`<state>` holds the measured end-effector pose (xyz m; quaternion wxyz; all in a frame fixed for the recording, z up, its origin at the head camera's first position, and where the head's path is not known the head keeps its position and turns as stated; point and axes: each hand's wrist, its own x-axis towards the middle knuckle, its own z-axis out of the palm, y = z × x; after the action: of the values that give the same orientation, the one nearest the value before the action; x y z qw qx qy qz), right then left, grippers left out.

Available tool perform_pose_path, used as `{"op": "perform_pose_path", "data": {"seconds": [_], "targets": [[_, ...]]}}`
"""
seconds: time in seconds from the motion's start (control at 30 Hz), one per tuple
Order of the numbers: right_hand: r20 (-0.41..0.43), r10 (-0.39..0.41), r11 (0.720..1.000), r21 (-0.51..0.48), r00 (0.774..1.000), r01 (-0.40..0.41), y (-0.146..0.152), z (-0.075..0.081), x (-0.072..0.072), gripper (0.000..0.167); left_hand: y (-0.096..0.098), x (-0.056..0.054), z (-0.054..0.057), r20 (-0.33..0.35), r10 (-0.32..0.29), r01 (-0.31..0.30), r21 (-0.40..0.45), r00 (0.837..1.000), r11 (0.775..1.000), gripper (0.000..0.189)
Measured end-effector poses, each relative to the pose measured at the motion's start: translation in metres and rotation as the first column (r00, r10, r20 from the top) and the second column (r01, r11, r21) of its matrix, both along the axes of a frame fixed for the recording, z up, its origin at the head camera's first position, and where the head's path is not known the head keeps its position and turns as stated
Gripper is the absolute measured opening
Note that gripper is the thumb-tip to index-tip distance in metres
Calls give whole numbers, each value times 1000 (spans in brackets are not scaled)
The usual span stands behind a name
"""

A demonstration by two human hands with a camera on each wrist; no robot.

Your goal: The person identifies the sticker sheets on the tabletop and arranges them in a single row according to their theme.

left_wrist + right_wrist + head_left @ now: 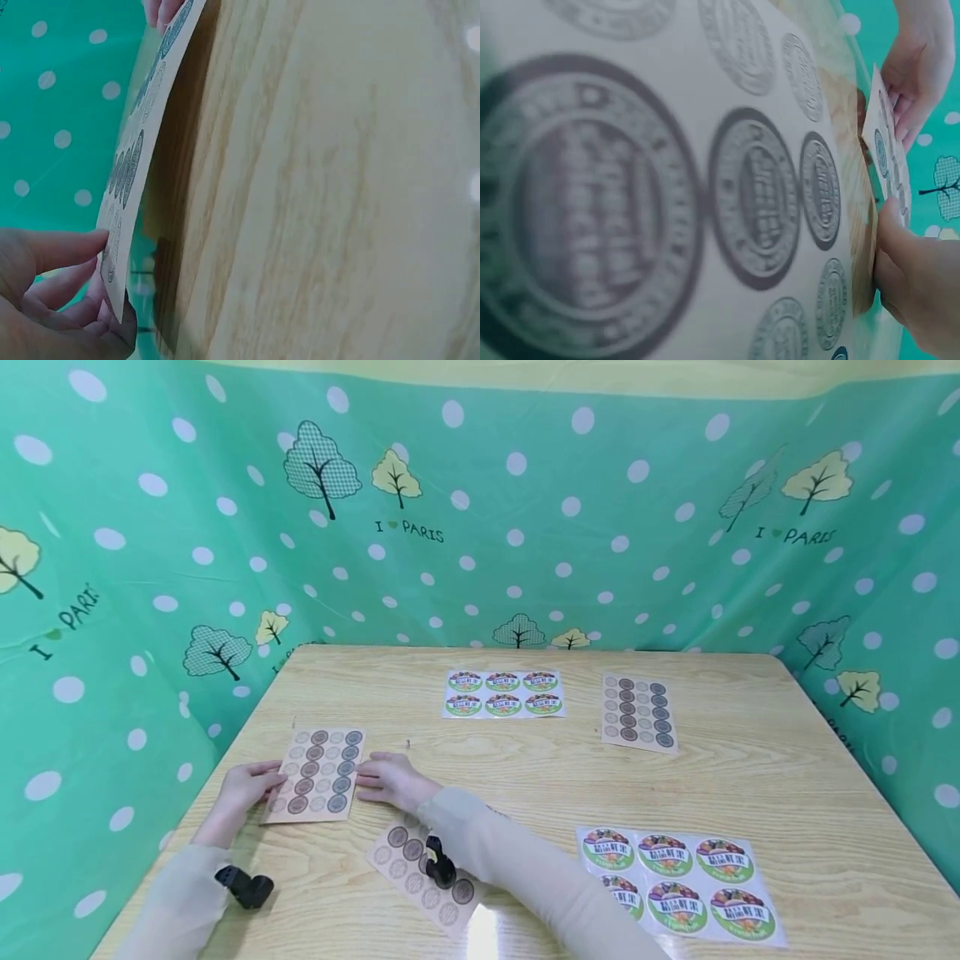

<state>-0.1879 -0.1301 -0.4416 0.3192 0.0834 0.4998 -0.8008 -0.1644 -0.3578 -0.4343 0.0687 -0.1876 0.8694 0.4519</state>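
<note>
Right sleeve (525,868) partly hides loose brown sheet (412,872) at front of table (525,768); left hand (243,787) and right hand (396,781) pinch raised brown sheet (315,777) at table's left; total three brown, two white sheets (504,693).

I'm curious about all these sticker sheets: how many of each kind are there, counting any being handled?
Tan sheets with round seal stickers: 3
White sheets with colourful fruit stickers: 2
Total: 5
</note>
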Motion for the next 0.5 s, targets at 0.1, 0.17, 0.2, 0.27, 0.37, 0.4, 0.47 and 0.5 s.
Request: {"op": "perform_pose_path", "data": {"seconds": [0.1,0.17,0.2,0.27,0.37,0.4,0.47,0.5], "targets": [[4,-8,1000,1,1000,8,-2,0,-5,54,0,-2,0,-11,18,-18,-7,1000,1000,47],[-11,-19,1000,16,1000,20,-4,0,-8,52,1,-3,1,-10,38,-38,0,999,999,47],[-20,-29,999,26,999,29,-5,1,-9,50,2,-4,2,-8,47,-47,10,999,999,47],[-39,-49,998,44,998,51,-8,1,-11,47,4,-5,3,-5,64,-64,31,998,997,48],[-71,-73,994,74,995,79,-12,1,-14,43,6,-8,3,-7,98,-97,92,995,991,48],[-79,-85,992,85,993,92,-14,1,-15,42,6,-9,3,-10,108,-105,127,994,986,49],[-100,-107,987,113,989,118,-17,0,-15,40,7,-11,2,-15,129,-124,202,991,971,50],[-113,-116,983,130,987,131,-18,0,-15,39,7,-12,2,-14,141,-133,237,990,962,50]]}}
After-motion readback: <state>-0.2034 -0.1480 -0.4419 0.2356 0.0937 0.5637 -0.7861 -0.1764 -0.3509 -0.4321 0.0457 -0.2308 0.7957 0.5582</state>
